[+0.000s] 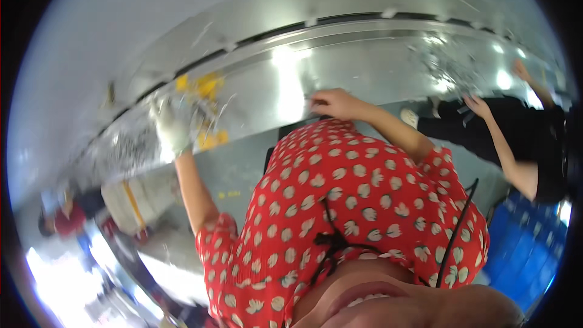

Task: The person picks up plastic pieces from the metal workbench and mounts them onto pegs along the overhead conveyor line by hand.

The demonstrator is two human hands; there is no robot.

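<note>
Left hand (171,130), in a white glove, reaches over a long metal surface (255,91). Its fingers point toward the far side; blur leaves it impossible to determine whether they grasp anything. Just to its right lie yellow pieces (208,85), with another yellow piece (212,140) nearer the surface's front edge and shiny scraps (207,116) between them. To the left of the glove is a silvery heap (127,144), its contents indistinct. Right hand (341,104), bare, is at the front edge, well apart from the yellow pieces; its fingers are bent, and whether they grip something is unclear. Farther right on the surface is a second silvery heap (448,65), near a co-worker's hand (479,107). Blue crates (525,234) stand at lower right.
</note>
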